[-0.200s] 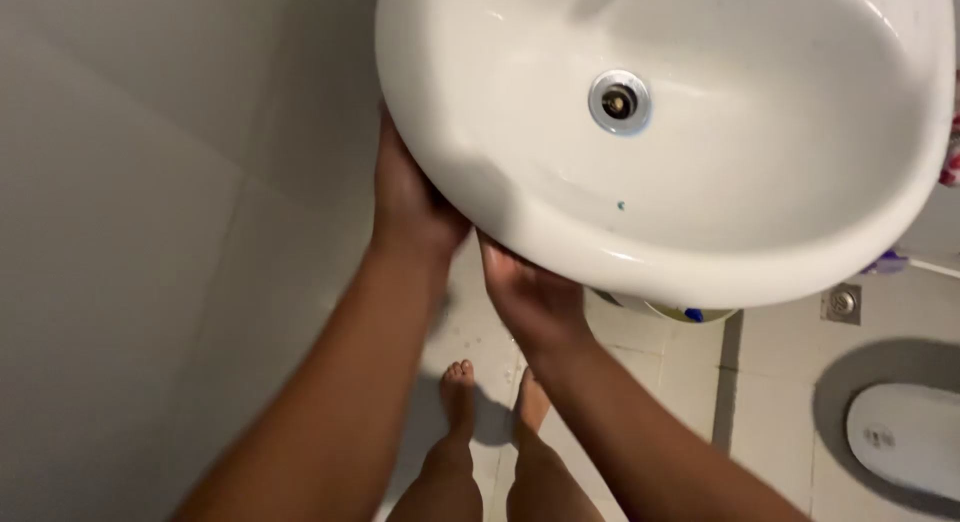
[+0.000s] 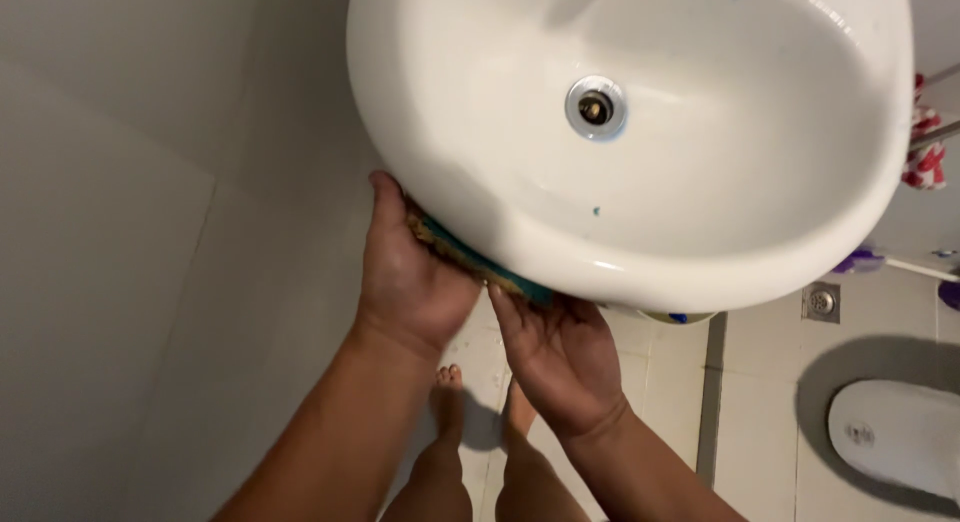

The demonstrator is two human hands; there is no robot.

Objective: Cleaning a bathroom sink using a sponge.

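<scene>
A white oval wash basin (image 2: 480, 197) fills the top of the head view, with a metal drain (image 2: 596, 108) in its middle. My left hand (image 2: 405, 272) presses a teal and yellow sponge (image 2: 470, 259) against the basin's outer underside at its near left rim. My right hand (image 2: 560, 357) is palm up just below the rim, fingers apart, touching the sponge's right end. Most of the sponge is hidden under the rim and my left hand.
A grey tiled wall (image 2: 130, 232) stands at the left. My bare feet (image 2: 480, 402) are on the pale tiled floor below. A floor drain (image 2: 821, 302) and a white toilet (image 2: 890, 432) lie at the lower right. Coloured items hang at the right edge.
Both hands have come out from under the rim toward me, and the sponge now shows between my left hand and the basin. The view has shifted a little.
</scene>
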